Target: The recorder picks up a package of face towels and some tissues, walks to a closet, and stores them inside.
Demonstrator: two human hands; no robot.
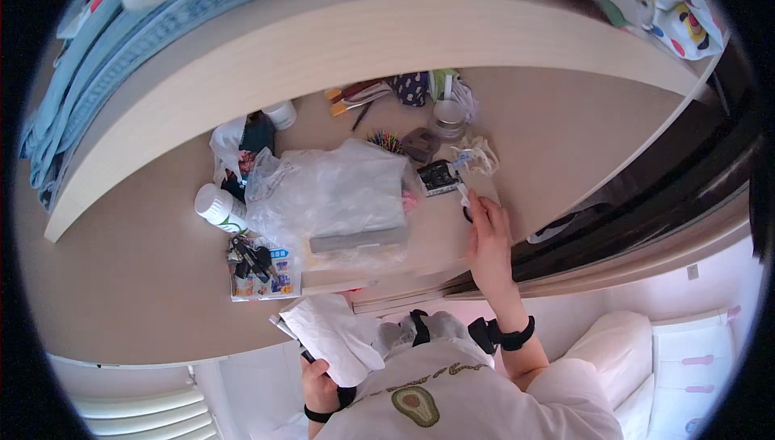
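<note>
My left hand [320, 382] is closed round a crumpled white cloth [331, 339] in front of my body. Thin dark and grey sticks [281, 328] poke out beside the cloth; their kind is unclear. Over the shelf's right part, my right hand [490, 238] has its fingers bent together at a small white piece [462, 191] with a dark loop; I cannot make out its kind. Just beyond lie a black packet [438, 178] and a pale cream hair tie [482, 156]. A large clear plastic bag [339, 190] lies left of this hand.
A white bottle [218, 206] and a small box [262, 278] with black clips stand at the left. Brushes [355, 99], a round jar [448, 119] and a colourful bristly item [385, 142] lie farther back. An upper shelf edge [387, 32] with folded jeans arches overhead.
</note>
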